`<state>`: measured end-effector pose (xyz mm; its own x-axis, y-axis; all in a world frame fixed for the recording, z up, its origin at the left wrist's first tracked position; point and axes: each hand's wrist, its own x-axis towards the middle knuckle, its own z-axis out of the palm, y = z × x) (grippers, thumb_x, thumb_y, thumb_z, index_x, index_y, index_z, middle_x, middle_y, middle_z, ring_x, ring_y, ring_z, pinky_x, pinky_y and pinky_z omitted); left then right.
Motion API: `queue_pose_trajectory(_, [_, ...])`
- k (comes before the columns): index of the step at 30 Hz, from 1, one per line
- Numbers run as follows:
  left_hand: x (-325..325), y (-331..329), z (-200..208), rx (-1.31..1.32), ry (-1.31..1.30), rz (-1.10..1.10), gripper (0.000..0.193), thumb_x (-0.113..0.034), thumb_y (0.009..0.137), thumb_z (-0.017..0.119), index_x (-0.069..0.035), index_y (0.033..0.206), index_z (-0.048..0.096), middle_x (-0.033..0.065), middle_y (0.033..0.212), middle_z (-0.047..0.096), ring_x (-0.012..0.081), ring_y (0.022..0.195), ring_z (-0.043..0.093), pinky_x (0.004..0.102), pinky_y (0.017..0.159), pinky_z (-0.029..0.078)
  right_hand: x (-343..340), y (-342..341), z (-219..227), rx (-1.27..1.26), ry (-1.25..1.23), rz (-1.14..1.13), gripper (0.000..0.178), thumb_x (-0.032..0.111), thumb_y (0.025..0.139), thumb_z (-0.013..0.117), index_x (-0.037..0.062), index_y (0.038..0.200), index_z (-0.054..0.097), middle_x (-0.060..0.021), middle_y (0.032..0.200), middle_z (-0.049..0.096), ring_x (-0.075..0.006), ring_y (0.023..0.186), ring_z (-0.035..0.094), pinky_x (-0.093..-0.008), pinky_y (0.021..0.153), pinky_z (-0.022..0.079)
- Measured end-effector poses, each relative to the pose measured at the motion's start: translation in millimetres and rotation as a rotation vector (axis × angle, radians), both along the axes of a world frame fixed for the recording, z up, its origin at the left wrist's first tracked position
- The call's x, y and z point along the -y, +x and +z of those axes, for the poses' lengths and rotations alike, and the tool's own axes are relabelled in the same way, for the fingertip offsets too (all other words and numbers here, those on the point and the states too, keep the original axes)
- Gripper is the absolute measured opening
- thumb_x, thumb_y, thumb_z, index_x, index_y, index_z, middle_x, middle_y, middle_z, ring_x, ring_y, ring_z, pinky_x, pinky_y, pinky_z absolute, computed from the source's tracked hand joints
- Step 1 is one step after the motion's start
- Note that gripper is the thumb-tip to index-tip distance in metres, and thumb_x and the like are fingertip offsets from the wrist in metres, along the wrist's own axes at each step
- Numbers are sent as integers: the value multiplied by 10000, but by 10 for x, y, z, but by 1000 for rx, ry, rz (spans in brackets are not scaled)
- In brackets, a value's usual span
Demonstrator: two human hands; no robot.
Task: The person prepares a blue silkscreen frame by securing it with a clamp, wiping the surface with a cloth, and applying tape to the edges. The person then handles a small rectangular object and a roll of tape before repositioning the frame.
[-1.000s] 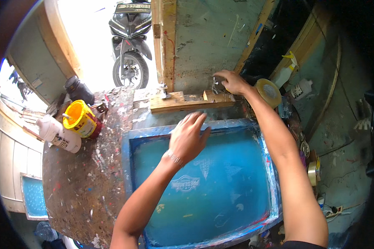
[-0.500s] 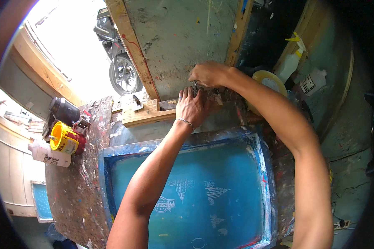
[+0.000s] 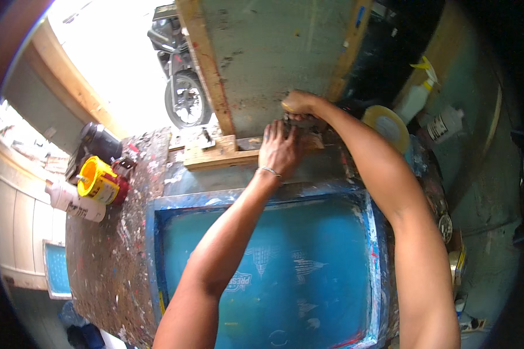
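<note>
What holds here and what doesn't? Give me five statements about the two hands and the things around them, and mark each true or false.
1. The bare left hand and the bare right hand are close together, near the notched light-brown wooden bar. True.
2. The thin silvery bracelet is worn on the right. False: the bracelet is worn on the left.
3. The round yellow-and-red bucket is left of the rectangular blue-framed screen. True.
4. The white spray bottle with a yellow trigger is left of both hands. False: the bottle is to their right.
5. A dark motorbike shows in the upper left of the picture. True.
</note>
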<state>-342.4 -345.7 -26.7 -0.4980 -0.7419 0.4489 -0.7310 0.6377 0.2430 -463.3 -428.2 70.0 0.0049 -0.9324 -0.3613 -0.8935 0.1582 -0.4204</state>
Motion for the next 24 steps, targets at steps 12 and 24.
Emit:
queue_pose_trajectory(12, [-286,-72,225,189,134,158,639,-355,940,473,54,1422,378,227,1487,378,341,1421,299,554,1179,123,-109,-35,-26,-351,-426,280,389,314,851,596,-56,912,700,-313,909,647,-434,851,662,-486,758,528])
queue_pose_trajectory(24, [-291,-20,185,145,146,105,716,-419,931,533,44,1440,336,256,1499,329,365,1410,298,553,1161,175,-290,-121,187,-389,-256,412,450,359,882,585,-74,942,692,-302,960,660,-427,960,659,-468,855,518])
